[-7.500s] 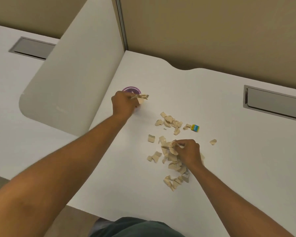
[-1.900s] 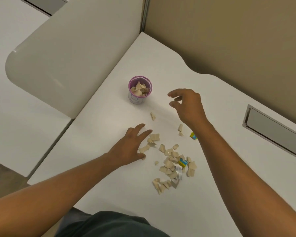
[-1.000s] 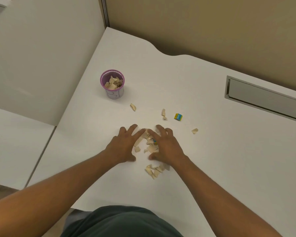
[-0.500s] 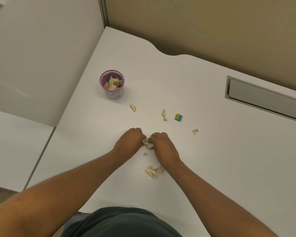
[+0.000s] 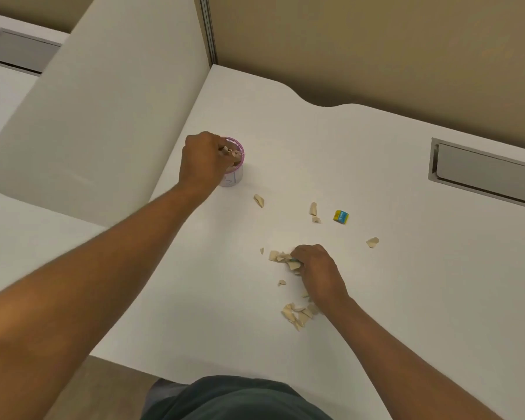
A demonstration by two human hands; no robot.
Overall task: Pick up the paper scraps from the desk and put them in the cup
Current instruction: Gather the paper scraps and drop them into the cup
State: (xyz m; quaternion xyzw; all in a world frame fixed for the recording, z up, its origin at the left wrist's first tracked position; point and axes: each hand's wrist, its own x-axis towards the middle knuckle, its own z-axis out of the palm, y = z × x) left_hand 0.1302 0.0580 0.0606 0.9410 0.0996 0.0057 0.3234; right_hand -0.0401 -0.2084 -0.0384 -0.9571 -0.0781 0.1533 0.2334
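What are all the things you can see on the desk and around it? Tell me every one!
desk: one, white, fills the middle of the view.
cup: one, pink rim, white side, far left part of the desk, scraps inside.
paper scraps: many, beige, a small heap near the front, more by the right hand, a few single ones scattered between cup and heap.
small block: one, yellow and blue, right of the scattered scraps.
divider panel: one, white, left of the desk.
cable slot: one, grey, set in the desk at right.
wall: tan, behind the desk.
left hand: over the cup, closed on scraps.
right hand: on the desk, gathering scraps.
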